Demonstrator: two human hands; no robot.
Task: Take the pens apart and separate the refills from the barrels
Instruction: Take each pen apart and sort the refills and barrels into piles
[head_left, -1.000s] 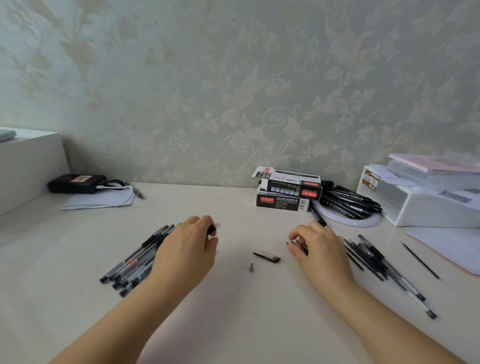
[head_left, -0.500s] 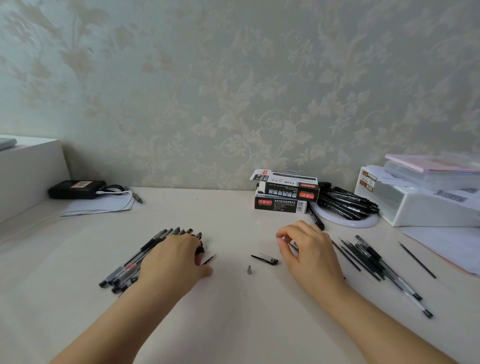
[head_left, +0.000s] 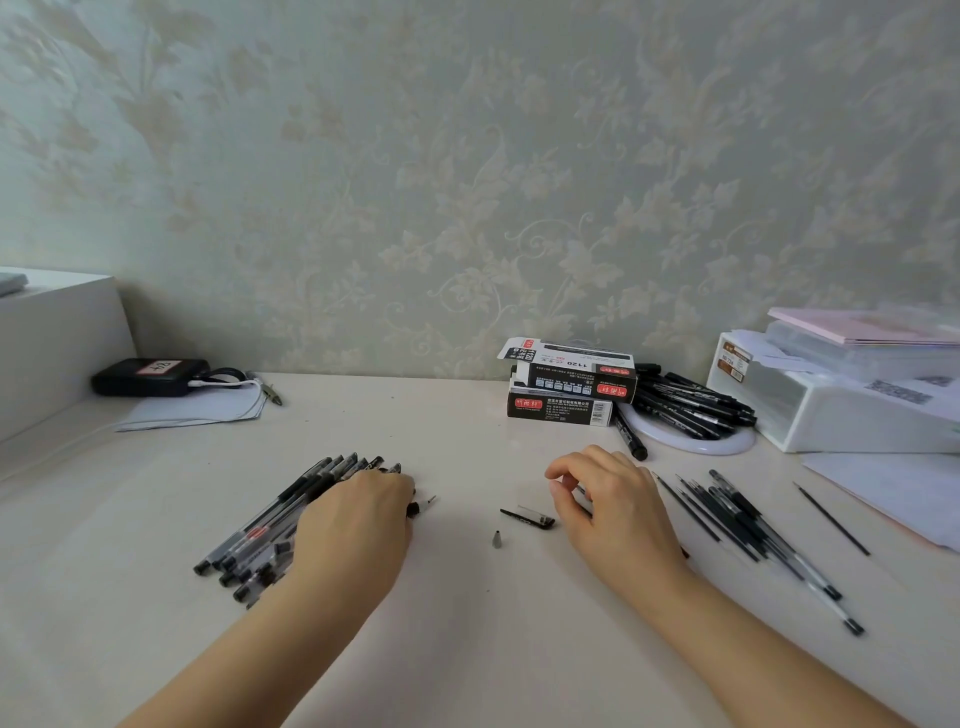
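Observation:
A pile of black-and-clear pens (head_left: 270, 525) lies on the table at left. My left hand (head_left: 358, 525) rests on the pile's right side, fingers curled over one pen whose tip (head_left: 425, 504) pokes out past them. My right hand (head_left: 613, 514) sits at centre right with its fingers curled. A thin dark refill (head_left: 583, 493) shows between the fingers and runs under the palm. A black pen cap (head_left: 527, 518) and a small metal tip cone (head_left: 496, 539) lie between my hands. Loose refills and barrels (head_left: 737, 519) are spread to the right, with one refill (head_left: 831, 519) lying apart.
Two stacked pen boxes (head_left: 566, 395) stand at the back, beside a white plate (head_left: 691, 444) heaped with black pens. A white storage box (head_left: 841, 405) and papers (head_left: 893, 483) fill the right. A black device (head_left: 145, 376) and papers (head_left: 197, 410) lie far left.
My left hand came down from mid-table onto the pen pile and closed over a pen. My right hand shifted slightly left, toward the cap.

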